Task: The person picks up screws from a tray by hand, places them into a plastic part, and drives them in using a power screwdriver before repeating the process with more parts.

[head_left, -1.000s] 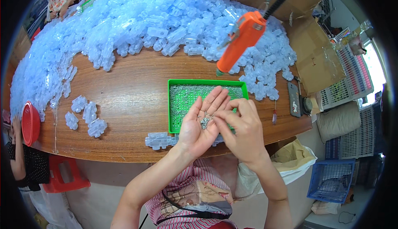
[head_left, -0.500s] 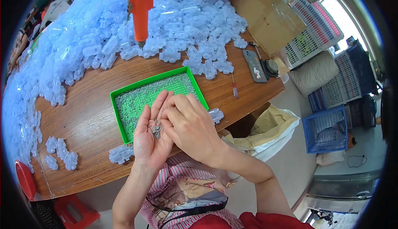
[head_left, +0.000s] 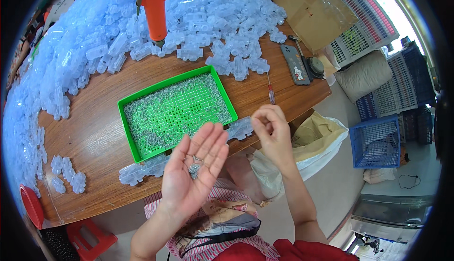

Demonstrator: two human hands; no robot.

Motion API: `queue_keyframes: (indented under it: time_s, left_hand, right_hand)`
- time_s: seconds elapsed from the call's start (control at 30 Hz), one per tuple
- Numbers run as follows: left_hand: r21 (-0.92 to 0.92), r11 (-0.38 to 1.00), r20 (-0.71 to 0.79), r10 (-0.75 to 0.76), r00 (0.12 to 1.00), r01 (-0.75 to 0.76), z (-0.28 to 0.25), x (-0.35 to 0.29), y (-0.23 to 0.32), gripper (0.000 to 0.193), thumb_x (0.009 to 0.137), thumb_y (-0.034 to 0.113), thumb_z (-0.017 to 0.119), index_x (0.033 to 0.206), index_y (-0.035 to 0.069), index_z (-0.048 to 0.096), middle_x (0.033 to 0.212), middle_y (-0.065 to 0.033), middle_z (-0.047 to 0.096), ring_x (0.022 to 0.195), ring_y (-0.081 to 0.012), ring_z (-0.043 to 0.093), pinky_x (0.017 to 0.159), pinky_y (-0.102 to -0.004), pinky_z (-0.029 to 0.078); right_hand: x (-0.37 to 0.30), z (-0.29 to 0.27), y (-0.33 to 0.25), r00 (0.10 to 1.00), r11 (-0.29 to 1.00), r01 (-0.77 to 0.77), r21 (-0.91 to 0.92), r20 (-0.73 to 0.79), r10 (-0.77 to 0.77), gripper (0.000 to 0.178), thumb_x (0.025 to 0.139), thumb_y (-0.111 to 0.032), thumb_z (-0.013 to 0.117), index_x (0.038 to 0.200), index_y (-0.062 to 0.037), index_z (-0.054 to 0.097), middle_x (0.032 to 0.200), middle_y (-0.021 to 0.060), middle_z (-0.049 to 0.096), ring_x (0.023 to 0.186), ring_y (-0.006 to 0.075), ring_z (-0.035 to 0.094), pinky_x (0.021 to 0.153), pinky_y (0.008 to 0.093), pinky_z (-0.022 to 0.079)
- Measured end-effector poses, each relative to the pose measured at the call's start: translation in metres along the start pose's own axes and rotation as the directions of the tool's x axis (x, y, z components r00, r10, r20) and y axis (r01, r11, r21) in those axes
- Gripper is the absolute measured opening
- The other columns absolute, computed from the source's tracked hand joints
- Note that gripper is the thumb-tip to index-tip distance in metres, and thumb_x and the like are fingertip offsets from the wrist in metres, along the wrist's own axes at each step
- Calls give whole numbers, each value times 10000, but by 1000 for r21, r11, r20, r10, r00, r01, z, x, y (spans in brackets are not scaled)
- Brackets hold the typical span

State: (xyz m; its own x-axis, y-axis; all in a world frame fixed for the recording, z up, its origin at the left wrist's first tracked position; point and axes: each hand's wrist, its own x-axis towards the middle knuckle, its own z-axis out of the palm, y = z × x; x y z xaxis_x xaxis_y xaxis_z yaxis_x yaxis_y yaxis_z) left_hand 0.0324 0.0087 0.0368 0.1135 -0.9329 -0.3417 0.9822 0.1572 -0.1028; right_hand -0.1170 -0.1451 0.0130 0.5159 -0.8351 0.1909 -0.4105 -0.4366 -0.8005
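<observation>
My left hand [head_left: 194,169] is palm up, its fingers stretched out and slightly cupped, with a small heap of screws [head_left: 194,170] lying in it. It is over the front edge of a green perforated tray [head_left: 161,90], whose bottom is strewn with many more small screws. My right hand [head_left: 273,131] is closed in a pinch at the right end of a clear plastic part [head_left: 240,128]. Whatever sits between its fingertips is too small to make out. A second row of clear plastic parts [head_left: 142,170] lies at the tray's front left, partly behind my left hand.
Clear bluish plastic parts [head_left: 113,24] are heaped across the far and left table. An orange electric screwdriver [head_left: 155,15] hangs above. At right lie a small screwdriver [head_left: 271,94] and a phone [head_left: 295,65]. An open sack [head_left: 312,147] stands beside the table's front edge.
My right hand has left the left palm and moved right, to the plastic part beside the tray. The left palm has come nearer and right, its screws now in plain view.
</observation>
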Motion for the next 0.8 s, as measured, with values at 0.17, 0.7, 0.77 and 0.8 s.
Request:
queue_keyframes:
  time_s: [0.17, 0.7, 0.77, 0.8]
  left_hand:
    - [85, 981, -175, -156, 972, 173, -21, 12, -25, 420, 1014, 268, 385, 1310, -19, 461, 1367, -153, 481, 1266, -261, 469, 1042, -372, 426]
    - [-29, 979, -83, -205, 975, 203, -45, 41, -44, 486, 1029, 290, 316, 1403, -21, 332, 1460, -167, 356, 1355, -262, 352, 1124, -374, 328]
    - [-17, 983, -87, -182, 979, 181, -46, 41, -43, 486, 1029, 290, 318, 1401, -23, 335, 1460, -166, 355, 1355, -261, 351, 1125, -375, 327]
    - [-18, 987, -89, -161, 983, 160, -46, 41, -43, 486, 1028, 291, 323, 1399, -22, 338, 1460, -165, 356, 1355, -260, 352, 1125, -374, 327]
  right_hand:
    - [-13, -5, 40, 999, 999, 44, 0, -25, -44, 76, 831, -79, 657, 884, -32, 631, 1016, 75, 559, 897, 187, 547, 682, 275, 447]
    - [-3, -4, 39, 997, 998, 67, -10, 25, -67, 54, 854, -39, 611, 899, -11, 619, 1022, 101, 582, 852, 207, 590, 687, 286, 471]
    - [-4, -3, 41, 998, 998, 60, -3, 29, -60, 54, 853, -39, 612, 899, -11, 620, 1026, 102, 585, 858, 208, 593, 691, 289, 472]
    - [-5, -3, 42, 998, 998, 60, -6, 36, -60, 56, 852, -39, 615, 900, -12, 623, 1031, 104, 588, 861, 208, 596, 691, 288, 475]
